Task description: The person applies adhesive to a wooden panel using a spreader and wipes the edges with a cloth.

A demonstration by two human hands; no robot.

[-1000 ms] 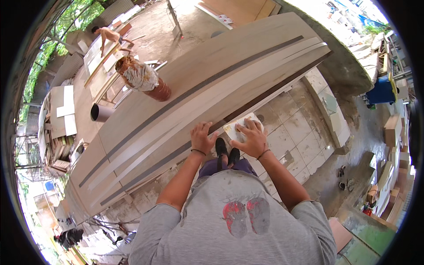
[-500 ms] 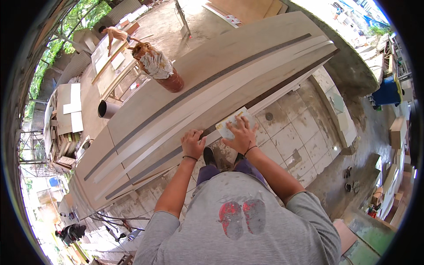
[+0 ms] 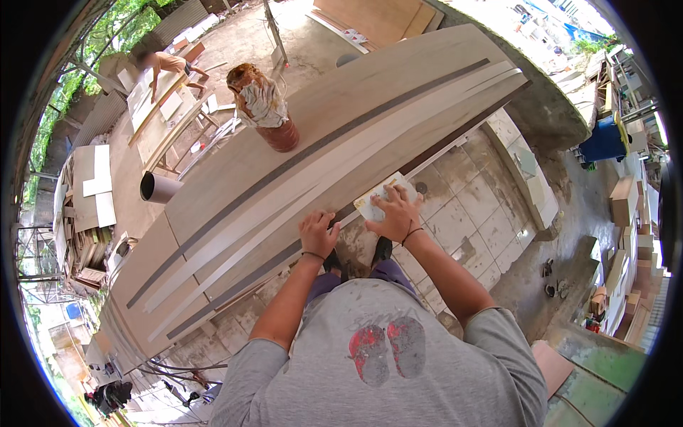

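Note:
A long tabletop of pale wood-toned panels (image 3: 398, 85) with dark and white strips along it lies across in front of me. My left hand (image 3: 318, 235) is at its near edge, fingers bent over the dark edge strip (image 3: 270, 261) and the thumb on the near side. To the right, my right hand (image 3: 397, 213) is on a flat white rectangular block (image 3: 368, 206) with yellowish stains, its fingers spread over the top and the thumb at the near side. The block lies on the same edge strip; its underside is hidden.
A reddish-brown container (image 3: 277, 135) topped with crumpled, stained wrapping stands on the tabletop. Beyond lies a dark-mouthed tube (image 3: 149, 186). At the far left a person (image 3: 167, 65) bends over a work table (image 3: 146, 117). White tiles (image 3: 455, 192) and a low ledge (image 3: 523, 164) are at the right.
My right hand and the white block have slid a little to the right along the near edge. The left hand stays at the strip. My view has shifted slightly; the far person leans lower.

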